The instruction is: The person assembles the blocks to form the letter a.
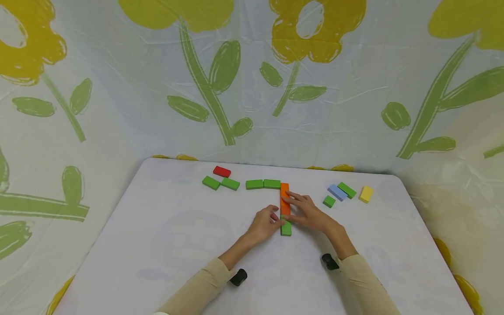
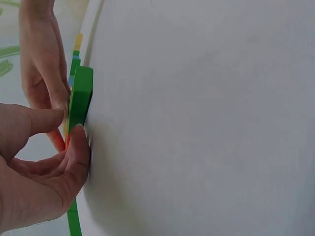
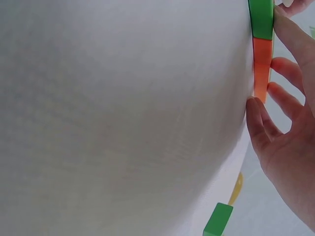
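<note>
An orange strip of toy blocks (image 1: 284, 189) runs toward the person, with a green block (image 1: 286, 229) end to end at its near end. My right hand (image 1: 311, 215) lies along the strip's right side. Its fingertips (image 3: 273, 87) touch the orange, and its thumb reaches the green block. On the other side, my left hand (image 1: 263, 225) has thumb and index fingertips right at the green block's left edge, around where green meets orange. In the left wrist view, this green block (image 2: 81, 96) stands beside those fingertips; its far side is partly hidden.
Two green blocks (image 1: 254, 184) lie in a row left of the strip's far end. Back left are a red block (image 1: 222, 171) and two green ones (image 1: 211, 183). A blue block (image 1: 337, 192), two green blocks (image 1: 347, 190) and a yellow block (image 1: 365, 194) lie to the right.
</note>
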`<state>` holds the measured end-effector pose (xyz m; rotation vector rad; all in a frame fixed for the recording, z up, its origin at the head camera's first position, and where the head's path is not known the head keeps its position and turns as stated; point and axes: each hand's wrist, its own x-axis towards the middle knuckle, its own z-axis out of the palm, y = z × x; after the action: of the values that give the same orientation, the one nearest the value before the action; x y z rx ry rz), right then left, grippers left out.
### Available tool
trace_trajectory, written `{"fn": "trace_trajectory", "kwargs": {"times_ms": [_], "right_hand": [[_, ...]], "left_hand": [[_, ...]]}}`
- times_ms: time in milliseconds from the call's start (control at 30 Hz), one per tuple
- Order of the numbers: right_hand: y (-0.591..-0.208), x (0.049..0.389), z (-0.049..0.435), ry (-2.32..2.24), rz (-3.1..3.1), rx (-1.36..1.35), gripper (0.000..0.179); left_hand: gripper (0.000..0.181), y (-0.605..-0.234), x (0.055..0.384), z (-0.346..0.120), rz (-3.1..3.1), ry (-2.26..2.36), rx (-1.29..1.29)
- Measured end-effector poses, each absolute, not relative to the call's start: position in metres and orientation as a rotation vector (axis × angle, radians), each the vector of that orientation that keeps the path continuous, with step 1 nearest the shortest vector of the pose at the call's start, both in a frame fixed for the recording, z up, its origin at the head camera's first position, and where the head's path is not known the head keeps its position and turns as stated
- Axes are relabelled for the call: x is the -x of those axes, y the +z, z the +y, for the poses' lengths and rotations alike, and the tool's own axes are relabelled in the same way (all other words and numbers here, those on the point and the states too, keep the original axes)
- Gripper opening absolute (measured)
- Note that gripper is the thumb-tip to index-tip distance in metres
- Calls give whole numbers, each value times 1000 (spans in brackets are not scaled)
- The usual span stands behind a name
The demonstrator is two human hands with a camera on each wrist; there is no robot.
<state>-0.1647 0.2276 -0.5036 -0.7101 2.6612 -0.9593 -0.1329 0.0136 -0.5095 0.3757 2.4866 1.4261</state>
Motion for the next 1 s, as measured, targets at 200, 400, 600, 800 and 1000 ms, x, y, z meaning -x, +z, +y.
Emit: {"fn": "trace_trajectory", "kwargs": {"times_ms": [200, 400, 600, 800, 1000], "right_hand": [[-503, 166, 227, -942, 2657, 709, 67], [-502, 167, 227, -935, 2641, 688, 67], [-502, 167, 227, -947, 2630, 669, 68], [-503, 167, 228, -948, 2620, 665, 69], [-506, 166, 229, -957, 2615, 659, 69]], "left_hand": [[39, -508, 140, 1, 2528, 1404, -415], [35, -508, 152, -12, 2566, 1404, -448], [32, -505, 161, -27, 2615, 1416, -464], [29, -505, 171, -43, 2667, 1453, -483], [27, -505, 183, -59, 2703, 1483, -518]]}}
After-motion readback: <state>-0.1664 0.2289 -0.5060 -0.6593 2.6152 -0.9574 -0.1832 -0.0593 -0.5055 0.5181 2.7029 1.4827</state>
